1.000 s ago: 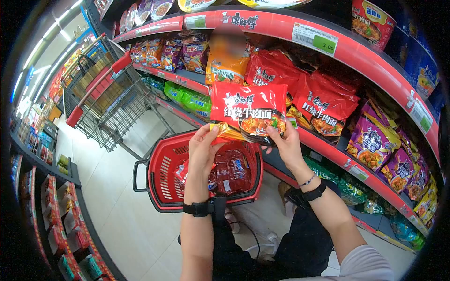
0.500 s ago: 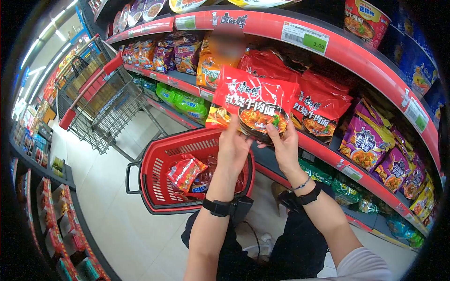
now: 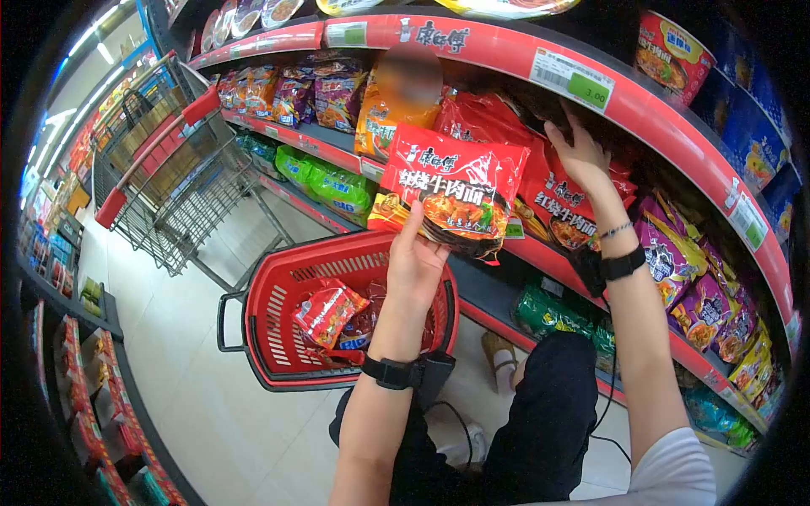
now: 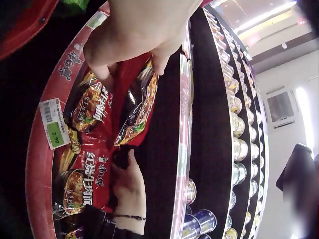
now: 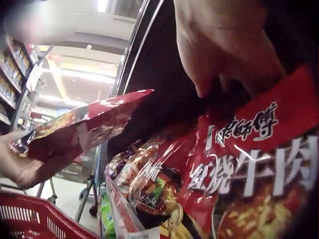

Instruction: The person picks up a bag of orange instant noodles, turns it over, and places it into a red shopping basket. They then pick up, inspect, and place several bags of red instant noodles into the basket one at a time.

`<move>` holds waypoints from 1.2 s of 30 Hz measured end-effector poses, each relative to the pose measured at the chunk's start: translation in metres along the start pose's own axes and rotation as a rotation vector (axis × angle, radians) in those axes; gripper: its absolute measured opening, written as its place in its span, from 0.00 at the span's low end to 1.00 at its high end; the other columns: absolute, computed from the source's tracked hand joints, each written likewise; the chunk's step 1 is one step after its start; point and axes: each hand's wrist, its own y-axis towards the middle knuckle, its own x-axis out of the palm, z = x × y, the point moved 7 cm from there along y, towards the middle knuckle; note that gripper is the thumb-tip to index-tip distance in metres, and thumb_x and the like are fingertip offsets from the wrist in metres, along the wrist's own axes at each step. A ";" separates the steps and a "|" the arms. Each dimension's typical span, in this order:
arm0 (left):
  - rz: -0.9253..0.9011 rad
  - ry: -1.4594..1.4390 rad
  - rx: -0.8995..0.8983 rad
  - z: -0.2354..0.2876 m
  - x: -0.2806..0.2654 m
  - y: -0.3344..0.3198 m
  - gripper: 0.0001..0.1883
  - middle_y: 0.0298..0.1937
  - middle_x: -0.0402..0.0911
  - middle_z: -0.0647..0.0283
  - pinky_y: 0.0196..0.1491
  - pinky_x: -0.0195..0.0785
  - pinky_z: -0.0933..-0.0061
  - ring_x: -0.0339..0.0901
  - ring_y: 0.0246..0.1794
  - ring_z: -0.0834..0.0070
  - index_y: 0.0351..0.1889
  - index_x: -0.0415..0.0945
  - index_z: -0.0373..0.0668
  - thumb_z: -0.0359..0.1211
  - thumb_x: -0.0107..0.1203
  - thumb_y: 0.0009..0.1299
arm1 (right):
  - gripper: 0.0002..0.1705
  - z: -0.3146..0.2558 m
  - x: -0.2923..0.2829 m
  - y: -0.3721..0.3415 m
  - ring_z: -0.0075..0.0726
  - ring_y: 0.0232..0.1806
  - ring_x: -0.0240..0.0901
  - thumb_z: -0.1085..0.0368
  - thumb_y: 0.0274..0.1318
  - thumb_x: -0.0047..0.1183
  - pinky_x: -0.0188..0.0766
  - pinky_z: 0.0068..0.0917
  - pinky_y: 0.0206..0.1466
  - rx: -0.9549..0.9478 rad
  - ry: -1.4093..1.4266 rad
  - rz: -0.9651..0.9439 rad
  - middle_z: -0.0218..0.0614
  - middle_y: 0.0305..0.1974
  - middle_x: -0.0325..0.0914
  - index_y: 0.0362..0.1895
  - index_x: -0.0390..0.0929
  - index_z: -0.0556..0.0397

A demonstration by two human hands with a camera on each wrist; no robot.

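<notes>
My left hand [image 3: 415, 268] holds a red instant noodle packet [image 3: 451, 190] by its lower edge, thumb on the printed front and fingers underneath. In the right wrist view this packet [image 5: 94, 124] is seen side-on, tilted. My right hand [image 3: 582, 156] reaches into the shelf, fingers spread over the top of a standing red noodle packet [image 3: 564, 202] of the same design. The right wrist view shows the right hand's fingers [image 5: 219, 59] pointing down behind that packet's top edge, their tips partly hidden. More red packets [image 3: 481, 118] stand beside it.
Below the left hand, a red shopping basket [image 3: 270, 337] on the floor holds a small red packet [image 3: 331, 312] and dark red packs. A wire cart [image 3: 177, 177] stands at the left. Purple packets [image 3: 704, 316] line the shelf rightward; the red shelf edge [image 3: 650, 88] runs above.
My right hand has let go of the held packet and moved right and up to the shelf's red packets. The left hand now holds the packet alone, tilted.
</notes>
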 end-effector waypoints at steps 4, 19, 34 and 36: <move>0.035 -0.016 -0.014 0.001 -0.008 0.002 0.25 0.54 0.72 0.64 0.57 0.62 0.66 0.69 0.54 0.71 0.57 0.65 0.43 0.45 0.54 0.67 | 0.33 0.015 0.026 0.031 0.44 0.59 0.64 0.49 0.51 0.56 0.53 0.35 0.63 0.038 0.229 -0.032 0.43 0.55 0.71 0.62 0.65 0.39; 0.087 -0.063 -0.003 0.007 -0.019 0.000 0.24 0.55 0.72 0.64 0.57 0.62 0.66 0.69 0.55 0.70 0.56 0.66 0.44 0.44 0.56 0.66 | 0.28 -0.002 0.044 0.029 0.36 0.59 0.62 0.71 0.49 0.56 0.63 0.45 0.56 0.473 1.426 0.265 0.34 0.55 0.68 0.56 0.67 0.42; 0.060 -0.070 0.021 0.009 -0.019 0.000 0.24 0.52 0.74 0.66 0.53 0.62 0.69 0.70 0.52 0.72 0.55 0.67 0.44 0.46 0.55 0.66 | 0.28 -0.037 0.028 0.000 0.53 0.56 0.66 0.54 0.46 0.58 0.58 0.41 0.61 -0.080 0.083 0.050 0.45 0.53 0.72 0.53 0.74 0.50; 0.066 -0.085 0.020 0.009 -0.020 0.000 0.24 0.52 0.74 0.66 0.52 0.63 0.69 0.70 0.52 0.72 0.55 0.67 0.44 0.46 0.55 0.66 | 0.26 -0.053 0.021 -0.012 0.53 0.60 0.59 0.51 0.53 0.52 0.51 0.52 0.62 -0.179 -0.168 0.114 0.38 0.58 0.67 0.55 0.72 0.43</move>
